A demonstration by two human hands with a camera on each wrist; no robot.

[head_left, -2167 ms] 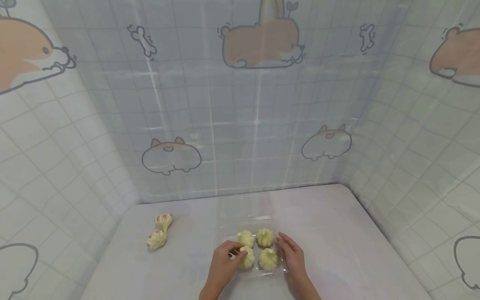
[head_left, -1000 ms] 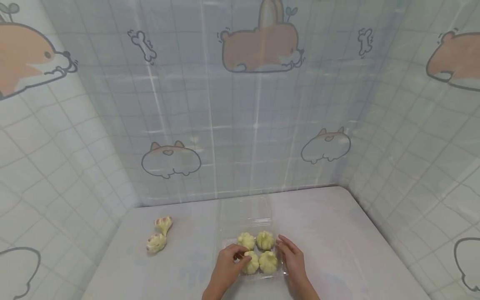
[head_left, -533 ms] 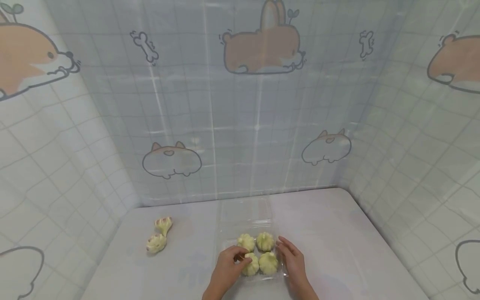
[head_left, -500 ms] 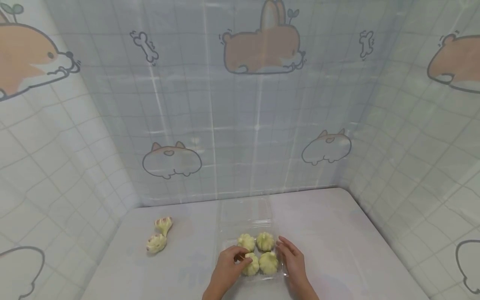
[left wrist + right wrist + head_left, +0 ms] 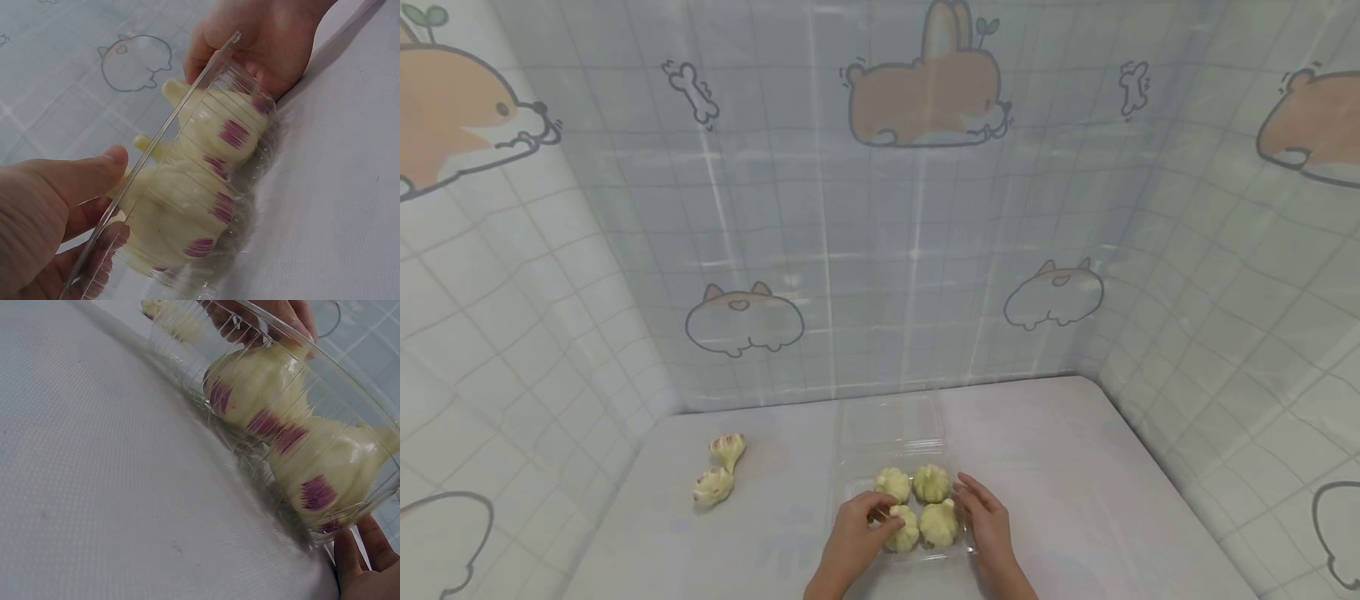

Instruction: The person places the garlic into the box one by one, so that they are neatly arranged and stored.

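Note:
In the head view, a clear plastic clamshell box (image 5: 925,557) lies open on the table, several garlic bulbs sitting in its base in two rows. My left hand (image 5: 856,533) reaches over the left side and pinches the front-left garlic bulb (image 5: 904,533) near its stem; the left wrist view shows the thumb (image 5: 94,170) at the stem. Beside it sits the front-right garlic bulb (image 5: 938,525), stem tilted up and right. My right hand (image 5: 988,521) rests along the box's right side, fingers extended against the wall. Purple patches on the bulbs (image 5: 319,492) show through the ribbed plastic.
Two more garlic bulbs (image 5: 713,486) lie end to end on the left of the white table (image 5: 1075,467). The box's transparent lid (image 5: 891,421) is folded back toward the rear wall (image 5: 895,208), a tiled-pattern sheet with cartoon dogs.
My left hand has shifted slightly right with the front-left bulb, bringing it closer to its neighbour. The front-right bulb has turned, its stem now leaning right. My right hand has stayed put.

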